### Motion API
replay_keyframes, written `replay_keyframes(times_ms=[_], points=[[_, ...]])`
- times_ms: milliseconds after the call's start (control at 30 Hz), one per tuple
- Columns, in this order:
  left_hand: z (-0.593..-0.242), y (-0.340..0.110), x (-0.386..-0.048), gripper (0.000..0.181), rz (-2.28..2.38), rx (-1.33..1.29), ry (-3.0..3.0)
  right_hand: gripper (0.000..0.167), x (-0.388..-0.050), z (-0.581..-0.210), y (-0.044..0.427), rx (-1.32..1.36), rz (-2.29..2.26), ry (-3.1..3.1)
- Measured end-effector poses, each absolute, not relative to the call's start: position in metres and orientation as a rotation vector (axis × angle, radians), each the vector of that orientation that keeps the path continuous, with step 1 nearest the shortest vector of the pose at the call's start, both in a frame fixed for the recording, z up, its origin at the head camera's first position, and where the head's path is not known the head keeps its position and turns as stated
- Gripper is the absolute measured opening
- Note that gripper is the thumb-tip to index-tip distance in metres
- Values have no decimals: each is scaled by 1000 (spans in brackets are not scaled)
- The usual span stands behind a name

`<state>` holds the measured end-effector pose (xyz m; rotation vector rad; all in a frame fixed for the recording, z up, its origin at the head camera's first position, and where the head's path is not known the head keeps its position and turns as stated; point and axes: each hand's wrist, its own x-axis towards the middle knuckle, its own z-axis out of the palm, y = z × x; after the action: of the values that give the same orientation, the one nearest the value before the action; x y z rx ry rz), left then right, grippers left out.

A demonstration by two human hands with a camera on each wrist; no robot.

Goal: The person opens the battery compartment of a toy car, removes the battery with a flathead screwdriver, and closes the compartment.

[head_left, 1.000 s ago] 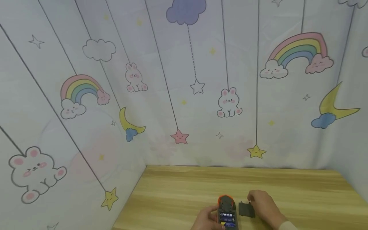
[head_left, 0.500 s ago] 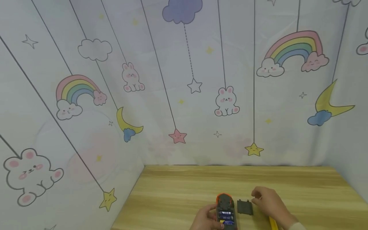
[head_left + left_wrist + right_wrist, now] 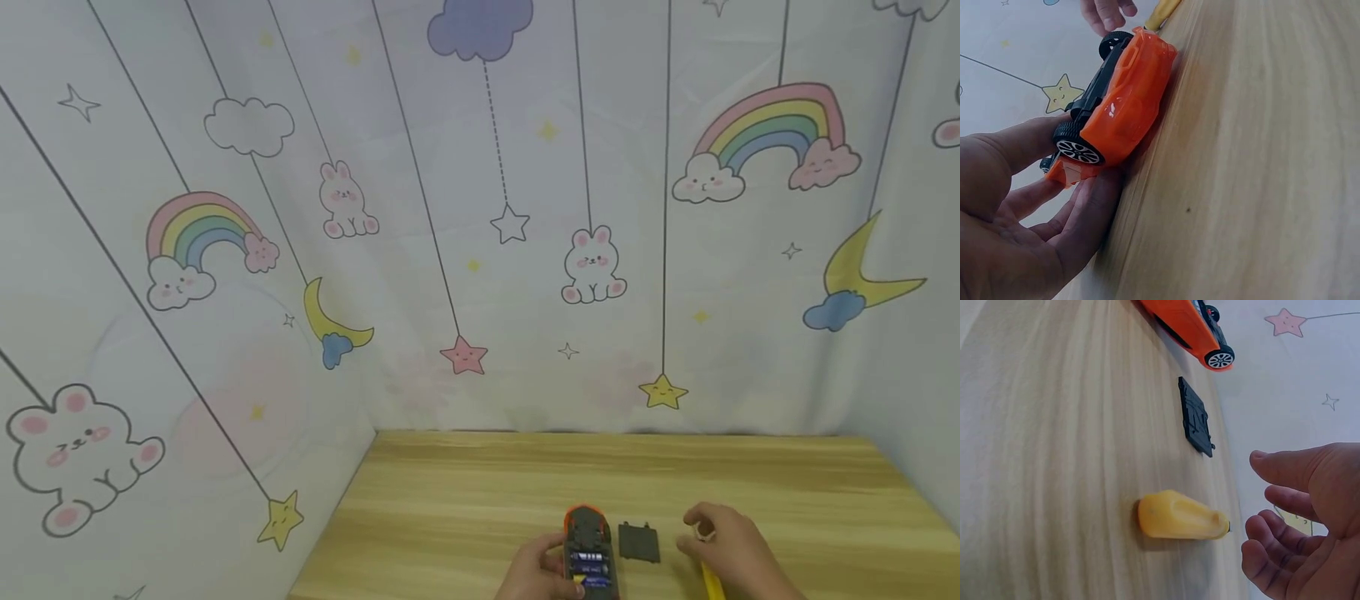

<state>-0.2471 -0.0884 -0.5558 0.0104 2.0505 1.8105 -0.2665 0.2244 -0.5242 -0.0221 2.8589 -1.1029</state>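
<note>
An orange toy car [image 3: 587, 527] lies wheels-up near the table's front edge, its battery compartment uncovered with several blue batteries [image 3: 590, 570] inside. My left hand [image 3: 531, 571] grips it from the left; in the left wrist view the thumb and fingers hold one end of the orange body [image 3: 1125, 109]. Just right of the car, the dark battery cover [image 3: 639, 542] lies flat on the wood. My right hand [image 3: 733, 546] hovers with loosely bent fingers over a yellow screwdriver handle [image 3: 1182, 515]. Between that hand and the handle the right wrist view shows a gap; the screwdriver's shaft is mostly hidden.
The wooden table [image 3: 450, 508] reaches back to a pale cloth wall [image 3: 525, 325] printed with rainbows, rabbits, moons and stars. More of this cloth rises along the left and right sides.
My right hand has let go of the battery cover and moved right, over the yellow screwdriver handle, which has come into sight. The left hand keeps its grip on the car.
</note>
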Motion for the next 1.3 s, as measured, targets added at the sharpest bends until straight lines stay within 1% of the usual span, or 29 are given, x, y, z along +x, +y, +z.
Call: replay_keyframes(times_ms=[267,500,600,867,1100,1300], points=[[-558,-88,-247,72,1802,8,2076,56,-261,-539,240,47,-1055,2767],[-559,-88,-246,74,1845,27,2029,75,-255,-545,244,86,-1009,2732],[-559,-88,-245,74,1865,37,2015,76,-254,-549,243,120,-998,2704],[-557,-88,-244,73,1856,32,2016,76,-252,-560,241,141,-940,2715],[-560,-88,-244,72,1868,46,2005,59,-246,-559,237,138,-924,2759],[-560,-88,-244,72,1866,31,2017,49,-243,-555,236,148,-907,2761]])
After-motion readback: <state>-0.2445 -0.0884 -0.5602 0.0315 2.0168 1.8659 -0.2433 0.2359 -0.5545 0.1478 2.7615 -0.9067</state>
